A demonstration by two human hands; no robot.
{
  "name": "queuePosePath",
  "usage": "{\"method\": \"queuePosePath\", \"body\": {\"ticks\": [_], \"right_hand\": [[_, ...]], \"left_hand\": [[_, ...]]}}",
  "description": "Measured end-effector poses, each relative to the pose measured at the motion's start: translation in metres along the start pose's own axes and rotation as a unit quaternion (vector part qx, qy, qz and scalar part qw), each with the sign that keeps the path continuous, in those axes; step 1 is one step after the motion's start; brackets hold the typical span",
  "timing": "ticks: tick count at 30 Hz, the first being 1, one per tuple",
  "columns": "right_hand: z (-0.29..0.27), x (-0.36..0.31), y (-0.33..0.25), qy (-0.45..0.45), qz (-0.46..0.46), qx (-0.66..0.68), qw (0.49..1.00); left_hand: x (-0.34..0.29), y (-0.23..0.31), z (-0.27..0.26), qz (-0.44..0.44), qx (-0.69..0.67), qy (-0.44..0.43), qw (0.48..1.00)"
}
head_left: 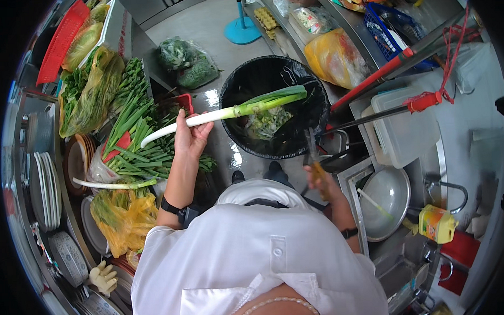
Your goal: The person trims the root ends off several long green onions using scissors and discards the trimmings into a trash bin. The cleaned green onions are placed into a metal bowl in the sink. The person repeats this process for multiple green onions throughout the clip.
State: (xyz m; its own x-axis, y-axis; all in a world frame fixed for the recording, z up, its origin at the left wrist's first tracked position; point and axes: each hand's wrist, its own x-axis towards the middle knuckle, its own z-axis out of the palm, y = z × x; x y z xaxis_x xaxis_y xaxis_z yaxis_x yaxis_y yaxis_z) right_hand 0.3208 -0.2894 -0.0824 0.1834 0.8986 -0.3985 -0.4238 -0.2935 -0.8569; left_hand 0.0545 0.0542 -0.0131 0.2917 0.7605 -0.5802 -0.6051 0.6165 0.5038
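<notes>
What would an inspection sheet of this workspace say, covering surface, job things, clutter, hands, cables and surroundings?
Surface: grey floor, shiny in places.
Job's things: leek, its green end over the black-lined bin, which contains green scraps; knife, slightly blurred.
Clutter: leafy greens and a yellow bag crowd the left side; bagged greens on the floor.
Hands: left hand grips the leek; right hand holds the knife.
Cables: nothing seen.
Surroundings: stacked plates at left; metal pan and yellow jug at right.

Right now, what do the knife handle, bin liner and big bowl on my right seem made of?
Knife handle: perhaps wood, from its tan-brown tone; blur hides its finish. Liner: thin plastic, given its glossy black wrinkles. Bowl: likely metal, from its smooth silvery-grey sheen.
</notes>
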Motion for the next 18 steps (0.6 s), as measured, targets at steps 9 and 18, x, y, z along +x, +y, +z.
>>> {"method": "queuePosePath", "body": {"ticks": [9, 18], "right_hand": [[0.078, 0.078, -0.023, -0.04, -0.107, -0.049, 0.992], [0.083, 0.09, -0.032, 0.127, 0.032, -0.218, 0.967]], "left_hand": [[-0.002, -0.009, -0.021, -0.069, 0.077, -0.009, 0.995], [0.022, -0.01, -0.025, 0.014, 0.073, -0.002, 0.997]]}}
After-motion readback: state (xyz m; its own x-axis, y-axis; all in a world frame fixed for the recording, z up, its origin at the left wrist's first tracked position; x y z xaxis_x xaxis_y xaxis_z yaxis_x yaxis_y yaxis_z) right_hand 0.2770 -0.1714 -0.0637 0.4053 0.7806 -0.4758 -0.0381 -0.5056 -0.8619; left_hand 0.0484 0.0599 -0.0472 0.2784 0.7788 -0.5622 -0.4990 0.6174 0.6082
